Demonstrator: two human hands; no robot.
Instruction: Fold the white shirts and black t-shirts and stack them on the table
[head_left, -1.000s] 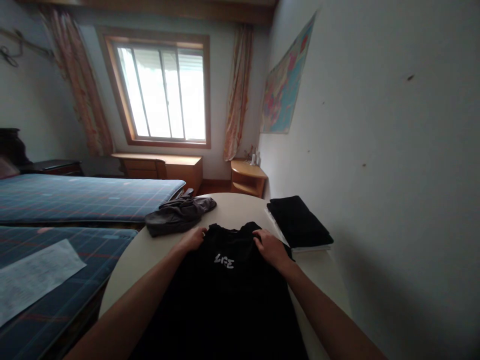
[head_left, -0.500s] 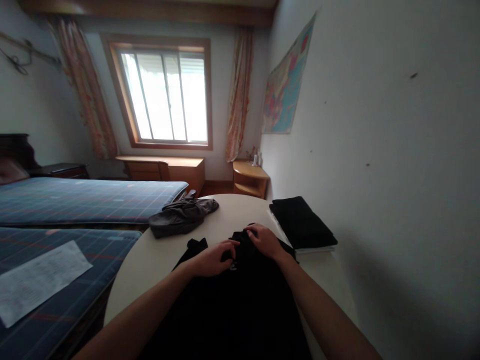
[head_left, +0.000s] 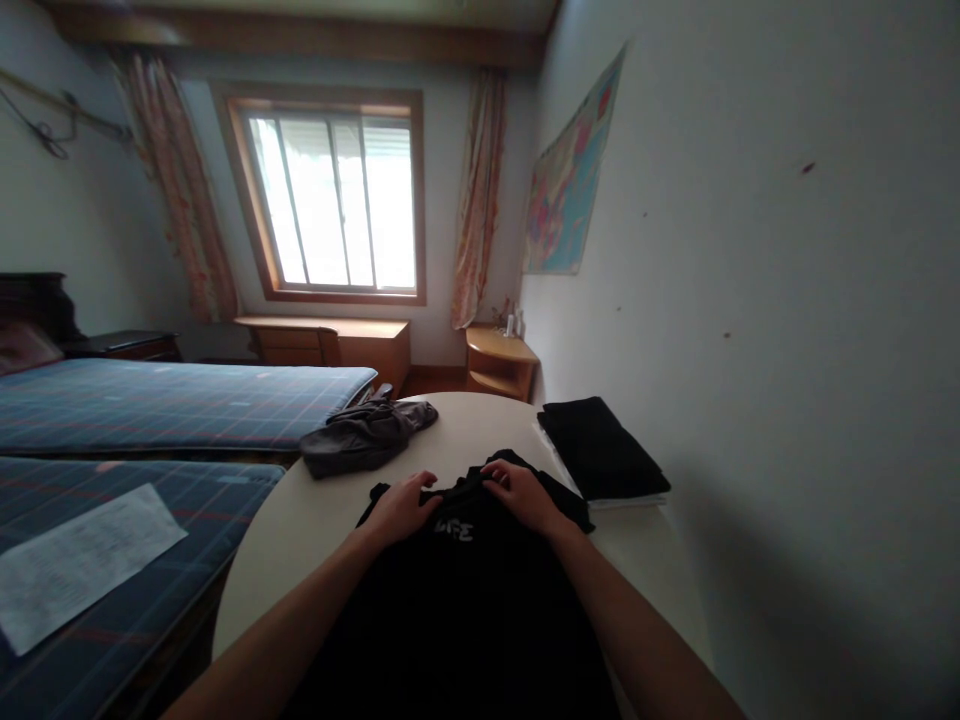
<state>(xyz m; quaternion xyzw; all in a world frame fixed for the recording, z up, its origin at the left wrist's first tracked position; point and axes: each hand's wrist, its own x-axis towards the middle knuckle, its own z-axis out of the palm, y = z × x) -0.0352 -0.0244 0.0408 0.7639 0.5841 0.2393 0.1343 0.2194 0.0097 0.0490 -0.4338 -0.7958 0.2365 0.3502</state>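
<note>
A black garment (head_left: 465,620), which looks like a T-shirt, lies spread over the round table with its neckline away from me. White lettering shows just below the neckline. At the left of the neckline my left hand (head_left: 401,510) rests on the cloth, thumb and forefinger apart. My right hand (head_left: 523,497) is at the neckline's right side, its fingers curled on the collar fabric. The garment's near part runs out of view below, between my forearms.
A folded black cloth stack (head_left: 604,450) with a white layer beneath lies at the right, beside the wall. A crumpled grey garment (head_left: 364,440) sits at the far left of the cream table (head_left: 262,560). Beds with plaid mattresses (head_left: 187,400) stand left; one holds a paper sheet (head_left: 82,565).
My left hand has moved left along the neckline, away from my right hand. The collar is spread flatter, and more white lettering shows. The view has tilted slightly upward.
</note>
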